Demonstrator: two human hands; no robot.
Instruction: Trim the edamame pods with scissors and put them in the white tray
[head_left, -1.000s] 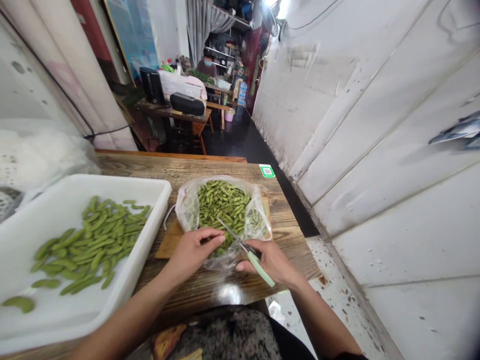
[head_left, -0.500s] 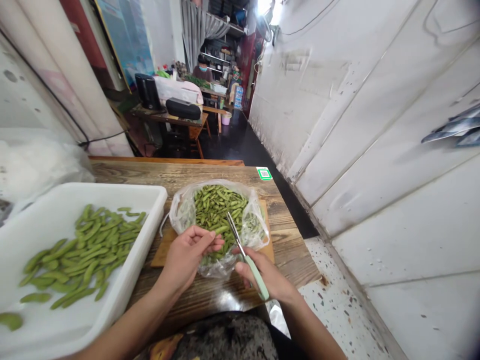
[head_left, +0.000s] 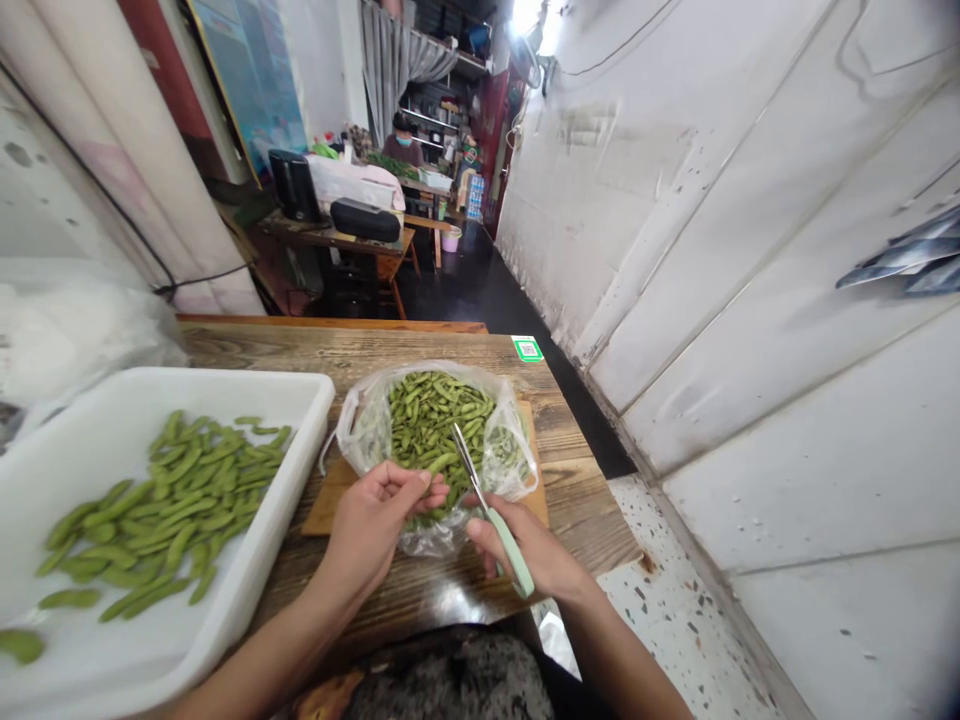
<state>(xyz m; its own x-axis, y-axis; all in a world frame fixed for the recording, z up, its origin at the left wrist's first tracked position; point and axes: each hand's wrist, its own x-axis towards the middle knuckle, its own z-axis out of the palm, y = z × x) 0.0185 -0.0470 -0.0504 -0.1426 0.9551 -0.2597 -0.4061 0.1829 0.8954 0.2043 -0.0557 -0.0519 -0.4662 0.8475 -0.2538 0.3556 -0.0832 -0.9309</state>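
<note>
A clear plastic bag [head_left: 365,425] full of green edamame pods [head_left: 439,410] lies on a wooden board [head_left: 330,505] on the wooden table [head_left: 390,350]. My left hand [head_left: 375,520] is at the bag's near edge, its fingers pinched on a pod. My right hand [head_left: 529,550] grips scissors [head_left: 491,515] with pale green handles; the blades point up over the pods, close to my left fingertips.
A white plastic tub [head_left: 112,640] holding several cut pods [head_left: 165,510] sits on the left. A green sticker [head_left: 527,348] marks the table's far right corner. The white wall runs along the right. A person sits at a cluttered table far behind.
My left hand has closed on a pod and lifted slightly from the bag. The scissors have swung more upright, towards my left fingers. The view has shifted a little.
</note>
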